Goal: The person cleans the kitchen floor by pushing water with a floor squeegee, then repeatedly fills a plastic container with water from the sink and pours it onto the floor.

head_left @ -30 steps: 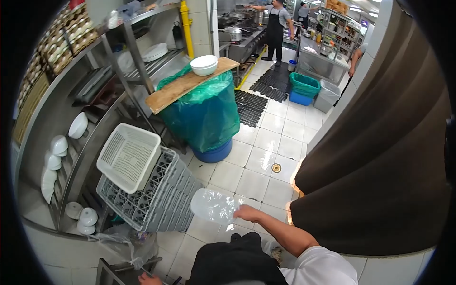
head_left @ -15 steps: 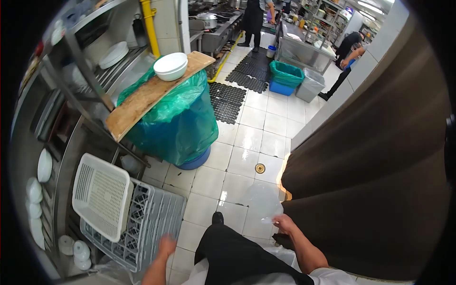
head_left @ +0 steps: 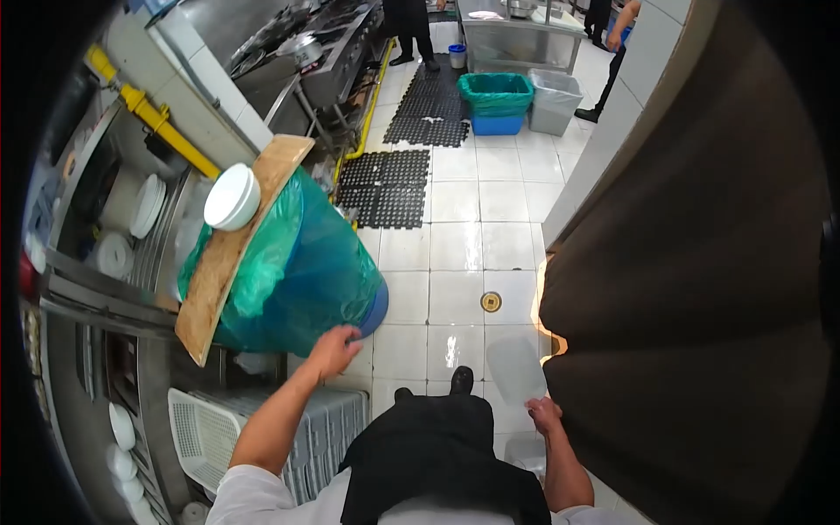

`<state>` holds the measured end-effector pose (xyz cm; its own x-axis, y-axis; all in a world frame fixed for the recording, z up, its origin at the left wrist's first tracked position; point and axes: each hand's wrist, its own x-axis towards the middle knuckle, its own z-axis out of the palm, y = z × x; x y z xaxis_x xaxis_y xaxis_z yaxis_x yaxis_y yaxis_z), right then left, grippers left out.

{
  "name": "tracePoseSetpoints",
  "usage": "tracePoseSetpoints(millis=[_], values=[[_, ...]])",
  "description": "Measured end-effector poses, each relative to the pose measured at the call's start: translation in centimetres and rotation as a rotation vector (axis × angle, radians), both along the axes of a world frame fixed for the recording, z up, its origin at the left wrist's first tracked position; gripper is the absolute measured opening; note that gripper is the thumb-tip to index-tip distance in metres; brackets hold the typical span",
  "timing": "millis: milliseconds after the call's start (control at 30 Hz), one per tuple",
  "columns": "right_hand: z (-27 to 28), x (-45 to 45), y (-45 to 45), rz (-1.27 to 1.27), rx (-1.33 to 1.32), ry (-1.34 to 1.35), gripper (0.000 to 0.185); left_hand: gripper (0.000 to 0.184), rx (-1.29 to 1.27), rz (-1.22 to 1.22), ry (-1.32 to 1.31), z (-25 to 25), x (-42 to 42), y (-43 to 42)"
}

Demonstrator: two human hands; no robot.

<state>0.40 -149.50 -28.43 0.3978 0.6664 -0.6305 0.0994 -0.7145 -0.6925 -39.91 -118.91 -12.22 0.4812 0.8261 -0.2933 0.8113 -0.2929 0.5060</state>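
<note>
My right hand (head_left: 546, 415) is closed on the near end of a translucent plastic piece with rounded corners (head_left: 514, 371), held above the floor beside the brown curtain. Whether it is a lid or a scoop cannot be made out. Below that hand, partly hidden by my forearm and apron, is a clear plastic container (head_left: 525, 451). My left hand (head_left: 333, 352) holds nothing, its fingers apart and slightly bent. It is in front of the lower part of a large blue bin (head_left: 378, 306) lined with a green bag (head_left: 302, 262).
A wooden board (head_left: 210, 289) lies across the bin, bearing white bowls (head_left: 232, 197). Left are grey racks (head_left: 337, 429), a pale plastic basket (head_left: 197, 437) and shelves of white dishes. Black mats (head_left: 385, 188), smaller bins (head_left: 494, 105) and other people are ahead. The brown curtain (head_left: 674, 289) hangs right.
The view has turned and moved forward, bringing the lined bin closer. My left hand has risen from beside the racks to the bin. My right hand still holds the translucent piece, now more fully visible.
</note>
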Motion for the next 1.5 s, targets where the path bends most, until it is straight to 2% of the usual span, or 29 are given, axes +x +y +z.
tracePoseSetpoints(millis=[33, 133, 167, 200, 267, 367, 433, 533, 633, 733, 833, 933, 1067, 1133, 1167, 1300, 1367, 1467, 1500], values=[[-3.1, 0.9, 0.0, -0.096, 0.044, 0.246, 0.009, 0.032, -0.063, 0.015, 0.004, -0.7, -0.3, -0.8], [-7.0, 2.2, 1.9, -0.202, 0.062, 0.386, 0.009, 0.032, -0.161, 0.071, 0.096, -1.4, -0.9, -2.5], [-7.0, 2.8, 2.7, -0.067, 0.123, 0.295, 0.012, 0.032, -0.156, 0.085, 0.088, -1.4, -0.9, -2.5], [-7.1, 3.4, 3.6, -0.048, 0.125, 0.288, 0.012, 0.031, -0.184, 0.152, 0.076, -1.5, -0.9, -2.4], [-6.5, 4.1, 5.4, -0.263, 0.105, 0.549, 0.013, 0.031, -0.212, 0.237, 0.055, -1.9, -0.9, -1.6], [-4.9, 5.1, 8.3, -0.306, 0.088, 0.511, 0.015, 0.031, -0.263, 0.271, 0.056, -3.7, -0.7, 1.2], [-6.0, 6.5, 9.4, -0.335, 0.129, 0.527, 0.021, 0.031, -0.223, 0.197, 0.075, -5.9, -0.3, 4.2], [-4.7, 7.8, 11.8, -0.415, 0.093, 0.56, 0.025, 0.03, -0.233, 0.188, -0.023, -8.1, 2.0, 10.1], [-1.2, 8.3, 15.4, -0.454, 0.092, 0.605, 0.016, 0.03, -0.206, 0.159, -0.086, -8.9, 5.0, 16.4], [3.9, 6.8, 21.4, -0.518, 0.051, 0.58, 0.024, 0.028, -0.196, 0.132, -0.156, -9.6, 8.3, 21.8], [3.0, 7.9, 24.8, -0.507, 0.011, 0.616, 0.026, 0.028, -0.131, 0.0, -0.164, -10.2, 12.2, 26.6], [-2.2, 9.8, 26.8, -0.452, 0.109, 0.595, 0.023, 0.028, -0.21, -0.064, -0.15, -9.1, 16.3, 30.0], [-3.9, 10.2, 32.2, -0.489, 0.026, 0.536, 0.018, 0.027, -0.201, -0.149, -0.131, -9.8, 18.7, 32.9], [-7.2, 12.1, 35.2, -0.315, 0.024, 0.513, 0.017, 0.028, -0.185, -0.137, -0.109, -8.6, 19.3, 35.0], [-8.2, 12.5, 36.5, -0.164, 0.001, 0.36, 0.017, 0.028, -0.189, -0.139, -0.1, -8.7, 19.2, 35.9], [-11.3, 14.2, 43.1, -0.222, -0.103, 0.45, 0.017, 0.027, -0.27, 0.058, -0.049, -8.6, 16.8, 38.2], [-16.6, 16.6, 44.5, 0.308, 0.204, 0.108, 0.018, 0.027, -0.283, 0.118, -0.032, -9.2, 15.0, 38.7], [-15.7, 18.5, 50.5, 0.41, 0.241, 0.016, 0.014, 0.023, -0.313, 0.226, 0.064, -12.6, 12.3, 38.3], [-13.4, 18.8, 53.0, 0.392, 0.24, 0.003, 0.014, 0.022, -0.335, 0.259, 0.121, -13.6, 11.6, 37.8]])
